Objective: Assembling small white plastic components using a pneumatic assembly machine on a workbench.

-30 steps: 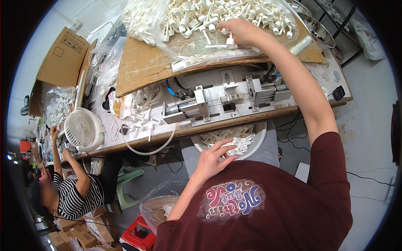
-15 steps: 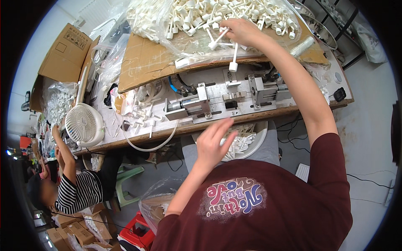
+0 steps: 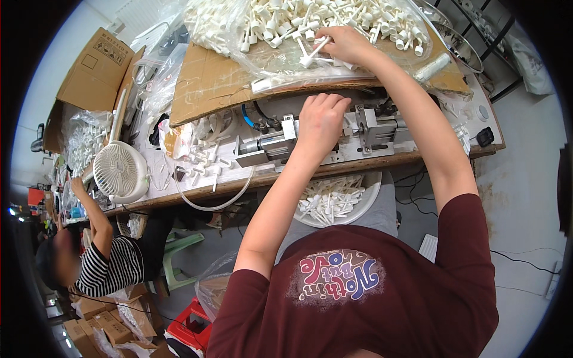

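Note:
My right hand (image 3: pixel 345 46) is closed around a white plastic stick with a round cap-like end (image 3: pixel 315 52), at the near edge of a heap of similar white pieces (image 3: pixel 280 18). My left hand (image 3: pixel 323 119) lies over the middle of a metal clamping fixture (image 3: pixel 373 132) on the bench. Its fingers are curled down, and what they grip is hidden behind the hand. A bit of white shows between that hand and the fixture's right block.
The heap rests on plastic film over a cardboard sheet (image 3: pixel 209 83). A bowl of white sticks (image 3: pixel 337 200) sits below the bench edge. To the left are loose white pieces (image 3: pixel 206 161), a white fan (image 3: pixel 120 172) and a co-worker in a striped shirt (image 3: pixel 113 268).
My left hand has moved up from above the bowl onto the fixture. The white piece hanging below my right hand is gone from there. The right hand has barely moved.

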